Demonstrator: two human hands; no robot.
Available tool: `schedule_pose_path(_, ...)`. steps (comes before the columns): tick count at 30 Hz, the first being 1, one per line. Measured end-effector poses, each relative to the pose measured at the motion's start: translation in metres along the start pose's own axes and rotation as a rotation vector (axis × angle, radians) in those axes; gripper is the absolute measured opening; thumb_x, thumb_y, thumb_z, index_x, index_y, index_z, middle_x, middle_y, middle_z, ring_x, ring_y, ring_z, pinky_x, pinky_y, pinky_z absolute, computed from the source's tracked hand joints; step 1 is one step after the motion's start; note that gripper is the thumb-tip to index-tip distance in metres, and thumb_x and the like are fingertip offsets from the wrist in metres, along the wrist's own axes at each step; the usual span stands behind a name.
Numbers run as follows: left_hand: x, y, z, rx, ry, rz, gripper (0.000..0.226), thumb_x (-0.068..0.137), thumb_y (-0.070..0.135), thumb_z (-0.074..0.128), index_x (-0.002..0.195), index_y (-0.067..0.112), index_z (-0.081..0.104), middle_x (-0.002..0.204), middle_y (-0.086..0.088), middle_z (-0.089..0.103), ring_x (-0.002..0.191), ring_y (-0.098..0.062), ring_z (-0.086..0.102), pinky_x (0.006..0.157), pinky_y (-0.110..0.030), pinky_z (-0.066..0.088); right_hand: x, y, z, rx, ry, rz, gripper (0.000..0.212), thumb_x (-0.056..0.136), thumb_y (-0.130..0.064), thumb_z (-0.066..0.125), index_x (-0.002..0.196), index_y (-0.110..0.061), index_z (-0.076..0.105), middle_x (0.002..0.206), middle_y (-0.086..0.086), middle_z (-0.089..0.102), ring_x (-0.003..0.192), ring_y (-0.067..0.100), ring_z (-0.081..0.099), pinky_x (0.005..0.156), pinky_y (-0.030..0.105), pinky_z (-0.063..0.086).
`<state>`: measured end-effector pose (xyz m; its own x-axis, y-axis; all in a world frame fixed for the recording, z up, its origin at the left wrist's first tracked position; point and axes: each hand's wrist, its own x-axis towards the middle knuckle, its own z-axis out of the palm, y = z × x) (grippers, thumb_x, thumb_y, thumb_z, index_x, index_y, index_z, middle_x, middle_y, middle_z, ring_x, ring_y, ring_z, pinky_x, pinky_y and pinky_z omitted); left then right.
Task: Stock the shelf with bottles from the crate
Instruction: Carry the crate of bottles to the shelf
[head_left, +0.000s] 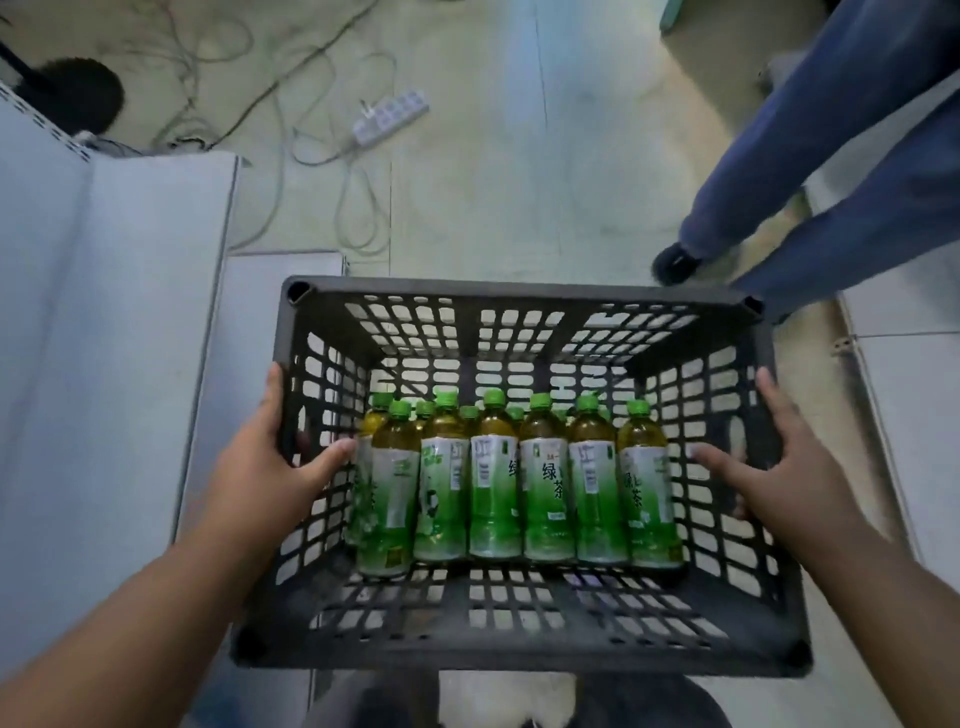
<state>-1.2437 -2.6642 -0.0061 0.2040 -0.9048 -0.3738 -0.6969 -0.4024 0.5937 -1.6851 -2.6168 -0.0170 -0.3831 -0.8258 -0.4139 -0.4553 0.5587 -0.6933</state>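
Far out to the left of the left hand stands the pale grey shelf, its flat panels reaching down beside the forearm. The left hand grips the left wall of the dark slatted crate: the thumb hooks over the rim and lies inside against the lattice, and the fingers run up the outer face. Just to the right of that thumb, inside the crate, stand the green-capped tea bottles, upright and packed in rows, the front row of six facing the camera with green and white labels, more caps showing behind them. They fill the space between the two hands, toward the near half of the crate. Beyond the hands, on the floor, lie a white power strip and loose cables. The right hand holds the crate's right wall the same way, thumb inside, fingers stretched along the outside. Up and right of it stand another person's legs in blue trousers.
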Motion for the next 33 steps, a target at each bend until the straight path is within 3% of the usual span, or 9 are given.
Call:
schedule_pose_path(5, 0.082, -0.095, 0.096, 0.02, 0.011, -0.047, 0.106, 0.076, 0.047, 0.077, 0.15, 0.053, 0.001, 0.106, 0.004, 0.07, 0.097, -0.016, 0.065, 0.079, -0.035, 0.05, 0.093, 0.074, 0.099, -0.027, -0.022, 0.023, 0.099, 0.056, -0.06, 0.08, 0.135, -0.077, 0.022, 0.095, -0.01, 0.064, 0.078, 0.014, 0.065, 0.045, 0.026, 0.055)
schedule_pose_path(7, 0.108, -0.134, 0.136, -0.03, 0.034, -0.068, 0.106, 0.076, 0.042, 0.079, 0.148, 0.056, 0.002, 0.113, 0.001, 0.069, 0.102, -0.016, 0.064, 0.088, -0.038, 0.051, 0.125, 0.106, 0.136, -0.024, -0.023, 0.009, 0.099, 0.056, -0.059, 0.08, 0.136, -0.075, 0.024, 0.085, -0.006, 0.066, 0.068, 0.011, 0.064, 0.044, 0.027, 0.055)
schedule_pose_path(11, 0.159, -0.198, 0.204, -0.05, 0.044, -0.061, 0.107, 0.073, 0.046, 0.08, 0.148, 0.055, 0.005, 0.128, 0.01, 0.058, 0.113, -0.011, 0.056, 0.099, -0.044, 0.046, 0.175, 0.159, 0.197, -0.017, -0.04, -0.004, 0.099, 0.059, -0.052, 0.081, 0.14, -0.07, 0.027, 0.077, -0.025, 0.066, 0.064, 0.007, 0.062, 0.045, 0.03, 0.056)
schedule_pose_path(14, 0.186, -0.232, 0.234, -0.018, 0.058, -0.029, 0.107, 0.074, 0.049, 0.079, 0.148, 0.056, 0.003, 0.129, 0.009, 0.057, 0.113, -0.01, 0.053, 0.098, -0.043, 0.046, 0.196, 0.181, 0.233, -0.016, -0.05, -0.042, 0.099, 0.059, -0.052, 0.081, 0.143, -0.065, 0.028, 0.077, -0.017, 0.068, 0.064, 0.008, 0.066, 0.046, 0.028, 0.057)
schedule_pose_path(18, 0.211, -0.26, 0.253, -0.016, 0.089, 0.006, 0.103, 0.07, 0.06, 0.077, 0.144, 0.063, 0.004, 0.126, 0.009, 0.061, 0.111, -0.016, 0.057, 0.095, -0.049, 0.049, 0.213, 0.191, 0.263, -0.019, -0.011, -0.088, 0.09, 0.058, -0.059, 0.079, 0.134, -0.072, 0.033, 0.113, -0.015, 0.065, 0.091, 0.019, 0.067, 0.059, 0.043, 0.062)
schedule_pose_path(20, 0.216, -0.268, 0.258, 0.038, 0.144, 0.036, 0.103, 0.066, 0.068, 0.073, 0.143, 0.064, 0.004, 0.135, 0.005, 0.059, 0.113, -0.017, 0.057, 0.095, -0.049, 0.048, 0.218, 0.197, 0.269, -0.057, 0.025, -0.115, 0.088, 0.053, -0.067, 0.076, 0.126, -0.079, 0.03, 0.117, -0.018, 0.06, 0.098, 0.019, 0.065, 0.053, 0.034, 0.058)
schedule_pose_path(25, 0.219, -0.271, 0.263, 0.201, 0.21, 0.089, 0.105, 0.067, 0.072, 0.07, 0.147, 0.057, 0.004, 0.134, -0.002, 0.06, 0.115, -0.031, 0.059, 0.091, -0.049, 0.05, 0.227, 0.212, 0.273, -0.143, 0.079, -0.129, 0.104, 0.046, -0.076, 0.074, 0.136, -0.074, 0.023, 0.082, -0.011, 0.068, 0.061, 0.014, 0.069, 0.052, 0.035, 0.06)
schedule_pose_path(29, 0.212, -0.264, 0.26, 0.264, 0.197, 0.099, 0.109, 0.072, 0.061, 0.074, 0.152, 0.046, 0.002, 0.135, -0.008, 0.059, 0.115, -0.036, 0.058, 0.087, -0.045, 0.048, 0.222, 0.214, 0.27, -0.258, 0.052, -0.158, 0.12, 0.039, -0.088, 0.066, 0.145, -0.065, 0.012, 0.093, -0.009, 0.069, 0.077, 0.019, 0.069, 0.072, 0.043, 0.06)
schedule_pose_path(33, 0.209, -0.263, 0.257, 0.262, 0.106, 0.089, 0.113, 0.073, 0.059, 0.075, 0.154, 0.039, -0.001, 0.14, -0.013, 0.049, 0.121, -0.035, 0.053, 0.098, -0.052, 0.047, 0.218, 0.211, 0.272, -0.529, 0.071, -0.187, 0.123, 0.052, -0.091, 0.059, 0.153, -0.049, 0.003, 0.131, 0.011, 0.059, 0.112, 0.033, 0.059, 0.082, 0.04, 0.047)
